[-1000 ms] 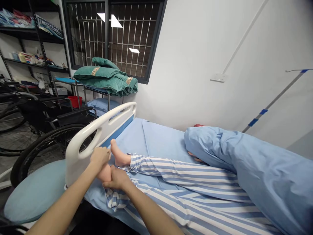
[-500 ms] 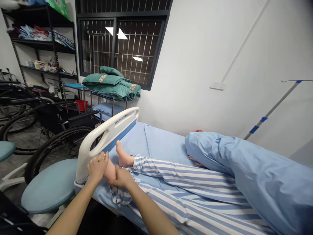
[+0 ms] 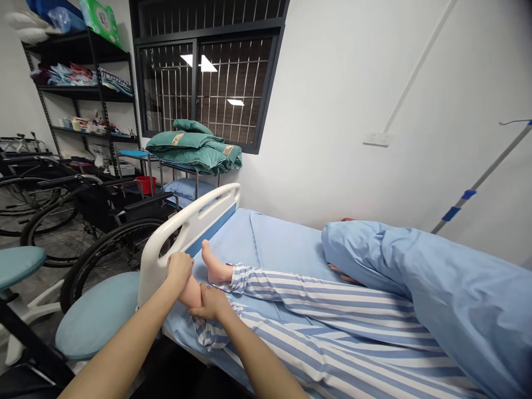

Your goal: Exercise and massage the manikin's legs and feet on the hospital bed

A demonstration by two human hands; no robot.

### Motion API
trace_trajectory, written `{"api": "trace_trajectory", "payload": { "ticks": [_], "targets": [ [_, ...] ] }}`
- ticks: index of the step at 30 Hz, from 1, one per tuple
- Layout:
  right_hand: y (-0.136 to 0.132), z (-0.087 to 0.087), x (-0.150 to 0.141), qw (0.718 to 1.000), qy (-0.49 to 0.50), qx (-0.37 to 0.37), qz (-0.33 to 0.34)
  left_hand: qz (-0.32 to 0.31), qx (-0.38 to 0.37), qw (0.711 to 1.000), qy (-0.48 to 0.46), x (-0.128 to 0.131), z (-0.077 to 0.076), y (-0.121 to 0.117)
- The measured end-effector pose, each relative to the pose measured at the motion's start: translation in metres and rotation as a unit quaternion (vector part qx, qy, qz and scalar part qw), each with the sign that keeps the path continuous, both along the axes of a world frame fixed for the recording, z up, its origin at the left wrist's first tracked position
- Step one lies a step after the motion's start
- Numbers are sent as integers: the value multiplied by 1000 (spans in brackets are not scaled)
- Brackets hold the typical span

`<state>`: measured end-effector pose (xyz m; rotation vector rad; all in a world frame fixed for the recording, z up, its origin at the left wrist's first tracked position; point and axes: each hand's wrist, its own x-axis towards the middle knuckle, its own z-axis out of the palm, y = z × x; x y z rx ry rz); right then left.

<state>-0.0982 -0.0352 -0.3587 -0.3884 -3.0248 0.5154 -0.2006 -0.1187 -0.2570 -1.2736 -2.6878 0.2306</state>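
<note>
Two legs in blue-and-white striped trousers (image 3: 316, 299) lie stretched along the bed. Both my hands are on the nearer bare foot (image 3: 192, 293). My left hand (image 3: 180, 268) is closed over its toe end, hiding the toes. Around the ankle and heel side, my right hand (image 3: 213, 303) is wrapped with the thumb toward me. The farther bare foot (image 3: 215, 268) rests on the light blue sheet (image 3: 282, 233), toes up, touched by neither hand. A rumpled blue quilt (image 3: 440, 277) covers the upper part of the body.
The white bed end board (image 3: 152, 252) rises just beyond my left hand. A teal round stool (image 3: 100, 316) and a black wheelchair (image 3: 103, 210) stand to the left. Folded green bedding (image 3: 195, 145) lies on a chair by the window. A metal pole (image 3: 486, 172) leans at right.
My left hand has rolled forward over the toe end of the foot. My right hand keeps its hold at the ankle. The whole view has shifted slightly.
</note>
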Motion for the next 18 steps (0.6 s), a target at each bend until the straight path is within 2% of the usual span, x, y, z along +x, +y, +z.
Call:
{"api": "trace_trajectory", "payload": {
  "ticks": [5,9,14,18],
  "targets": [
    [1,4,1,1000,-7,-14,-7,-28,-27,999,-18,-6,-10,11],
    [5,-2,-1,1000,-3,-22,-1,-40,0,999,-25,-8,-19,14],
    [15,-15,-7,1000,1,-29,3,5,58,998,-22,-10,-28,19],
    [20,-16,-10,999,-10,-34,1,84,136,987,-10,-12,-32,24]
  ]
}}
